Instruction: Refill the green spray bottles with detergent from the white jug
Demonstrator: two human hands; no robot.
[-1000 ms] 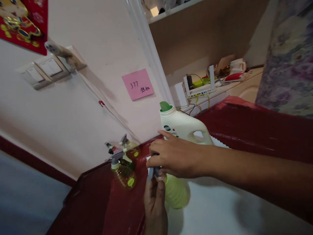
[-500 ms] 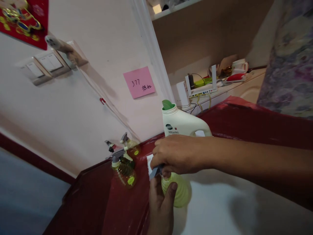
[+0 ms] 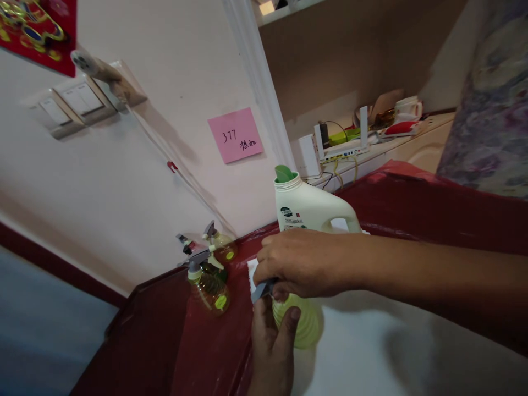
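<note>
Green spray bottle (image 3: 300, 324) stands upright on the white sheet (image 3: 391, 352) that covers the bench (image 3: 433, 209), close to the sheet's left edge where the dark red bench top shows.

Right hand (image 3: 303, 264): reaches in from the right, palm down, over the top of the bottle. Grip clenched around the grey spray head (image 3: 263, 288); only the nozzle end sticks out past the fingers.

Left hand (image 3: 272, 352): comes up from below, fingers wrapped on the ribbed body of the bottle, thumb against its left side. Grip grasping the bottle.

Just behind the right hand, touching or nearly touching it: white detergent jug (image 3: 309, 208), upright, handle to the right, green spout at the top.

To the left, on the bare red bench top by the wall: amber spray bottle (image 3: 210, 286), upright, grey trigger head; a second one of the same kind (image 3: 220, 247) sits just behind it.

On the wall: pink sticky note (image 3: 235, 135) with handwriting, light switches (image 3: 74, 107) at upper left.

Far shelf carries a white router (image 3: 342, 148) with cables.
</note>
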